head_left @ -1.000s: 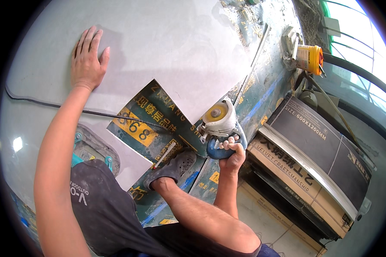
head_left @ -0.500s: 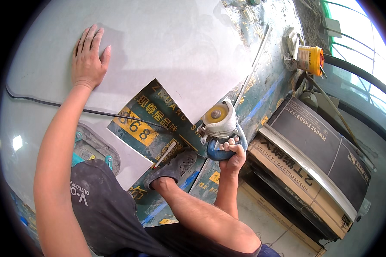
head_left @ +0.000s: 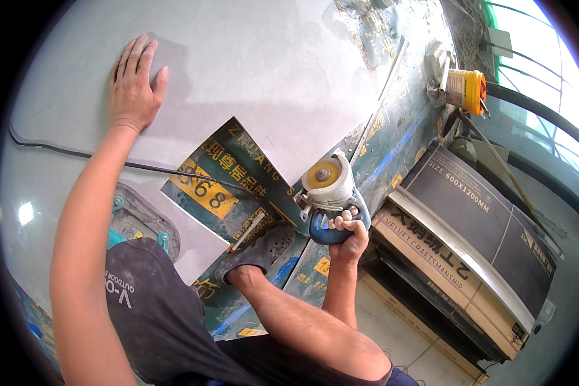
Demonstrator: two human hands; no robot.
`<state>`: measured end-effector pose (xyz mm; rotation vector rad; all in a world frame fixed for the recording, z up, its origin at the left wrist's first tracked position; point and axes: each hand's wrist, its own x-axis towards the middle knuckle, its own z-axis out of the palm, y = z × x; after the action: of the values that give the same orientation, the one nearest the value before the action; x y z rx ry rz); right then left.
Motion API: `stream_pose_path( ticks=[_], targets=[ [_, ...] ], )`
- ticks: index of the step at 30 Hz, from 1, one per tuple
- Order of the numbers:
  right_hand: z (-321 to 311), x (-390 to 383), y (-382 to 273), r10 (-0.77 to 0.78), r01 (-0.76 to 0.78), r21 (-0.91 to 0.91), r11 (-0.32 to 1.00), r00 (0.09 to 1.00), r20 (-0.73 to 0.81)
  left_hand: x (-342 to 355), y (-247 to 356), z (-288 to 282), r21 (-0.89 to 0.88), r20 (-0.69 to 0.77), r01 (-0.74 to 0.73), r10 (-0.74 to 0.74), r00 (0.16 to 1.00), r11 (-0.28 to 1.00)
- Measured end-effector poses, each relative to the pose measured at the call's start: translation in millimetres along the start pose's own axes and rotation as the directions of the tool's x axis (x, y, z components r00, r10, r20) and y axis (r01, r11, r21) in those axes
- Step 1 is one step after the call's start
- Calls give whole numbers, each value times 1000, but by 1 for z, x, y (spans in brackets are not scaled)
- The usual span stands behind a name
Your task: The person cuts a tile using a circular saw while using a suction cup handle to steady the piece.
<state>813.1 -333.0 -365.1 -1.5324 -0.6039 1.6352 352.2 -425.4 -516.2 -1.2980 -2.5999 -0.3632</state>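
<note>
My right hand (head_left: 349,233) is wrapped round the blue handle of an angle grinder (head_left: 331,183). Its yellowish round disc faces up, with a pale dusty guard along one side. The tool is held by the corner of a large light-grey tile (head_left: 251,58), over the green printed sheet; whether it touches the tile I cannot tell. My left hand (head_left: 135,87) lies flat on the tile, fingers stretched out. A notch with square corners is cut from the tile, baring the green sheet (head_left: 228,164). A black cable (head_left: 154,168) runs across the tile and over the notch.
Beside my knee lies a teal-handled suction lifter (head_left: 141,225). A white-and-red pen-like stick (head_left: 248,233) rests near my shoe (head_left: 264,251). On the right are stacked tile cartons (head_left: 476,219). A yellow bucket (head_left: 466,91) stands at the back right, near a long metal strip (head_left: 383,96).
The grinder and my right hand have shifted very slightly. My left hand stays flat in nearly the same place.
</note>
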Motion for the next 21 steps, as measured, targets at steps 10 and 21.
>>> stream_pose_path(
  ticks=[10,21],
  targets=[
    [-2,-4,-2,-3,4,-21,1000,1000,27,1,3,-1,18,18,4,-5,1000,1000],
    [-7,-6,-1,16,-16,-16,1000,1000,15,1,1,0,7,13,-2,2,1000,1000]
  ],
)
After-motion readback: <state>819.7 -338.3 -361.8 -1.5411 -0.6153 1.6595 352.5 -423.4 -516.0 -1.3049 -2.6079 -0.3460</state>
